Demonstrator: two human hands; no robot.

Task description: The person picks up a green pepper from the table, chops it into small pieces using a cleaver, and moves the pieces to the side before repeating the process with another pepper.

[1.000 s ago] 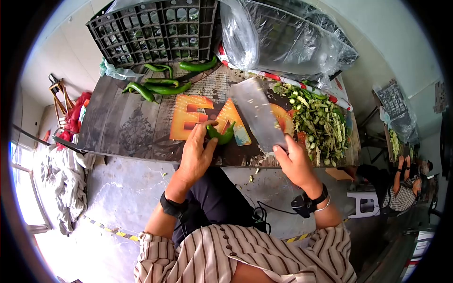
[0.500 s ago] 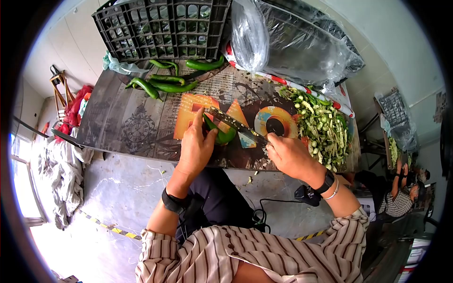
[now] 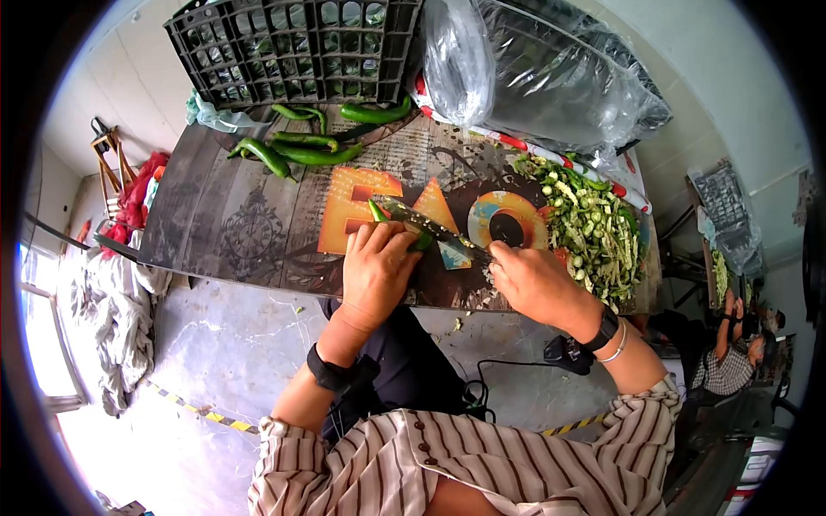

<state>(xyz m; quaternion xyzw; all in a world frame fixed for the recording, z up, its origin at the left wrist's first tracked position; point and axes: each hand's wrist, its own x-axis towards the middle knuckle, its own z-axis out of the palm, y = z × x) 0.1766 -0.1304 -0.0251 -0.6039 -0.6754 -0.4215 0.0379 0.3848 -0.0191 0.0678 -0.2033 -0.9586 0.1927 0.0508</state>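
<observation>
My left hand (image 3: pixel 376 269) presses a green pepper (image 3: pixel 379 211) flat on the printed table top (image 3: pixel 249 228); only the pepper's ends show past my fingers. My right hand (image 3: pixel 531 281) grips the handle of a cleaver (image 3: pixel 428 225), whose blade lies edge-down across the pepper just beyond my left fingertips. To the right of the blade sits a heap of chopped green pepper pieces (image 3: pixel 594 232).
Several whole green peppers (image 3: pixel 297 153) lie at the table's far left, below a black plastic crate (image 3: pixel 297 47). A clear plastic bag (image 3: pixel 533 73) stands at the back right. Cloths are piled on the floor at left (image 3: pixel 112 318). Another person (image 3: pixel 731 348) sits at far right.
The cleaver, raised flat above the table a second ago, has come down onto the pepper. My left hand has flattened over the pepper and slid slightly right.
</observation>
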